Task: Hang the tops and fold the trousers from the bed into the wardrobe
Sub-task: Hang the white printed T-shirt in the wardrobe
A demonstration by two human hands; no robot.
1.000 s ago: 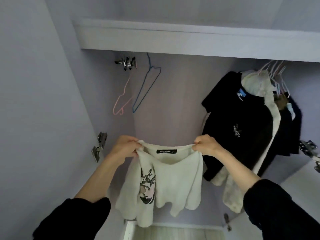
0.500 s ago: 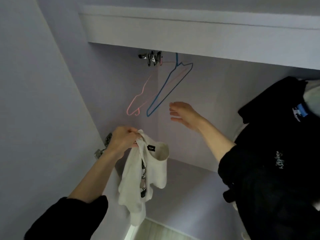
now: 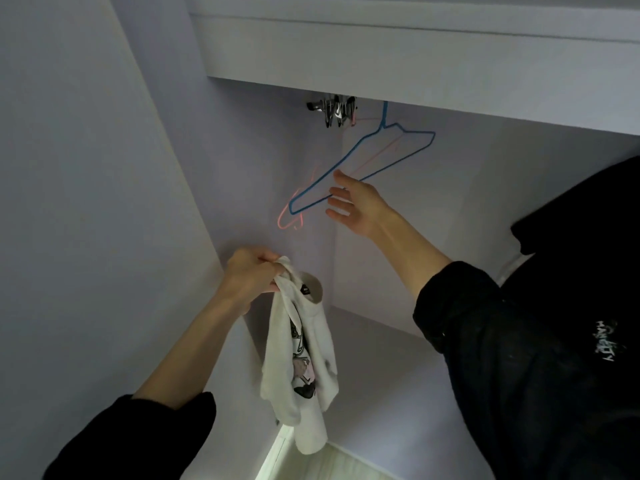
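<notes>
White top (image 3: 301, 362) hangs lengthwise down, left hand (image 3: 251, 280) grip clamped on collar; right hand (image 3: 356, 206) spread at blue hanger (image 3: 360, 168).

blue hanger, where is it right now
The blue hanger hangs upper centre in the head view, under the wardrobe shelf, before a pink hanger; the right hand is at its lower bar.
</notes>
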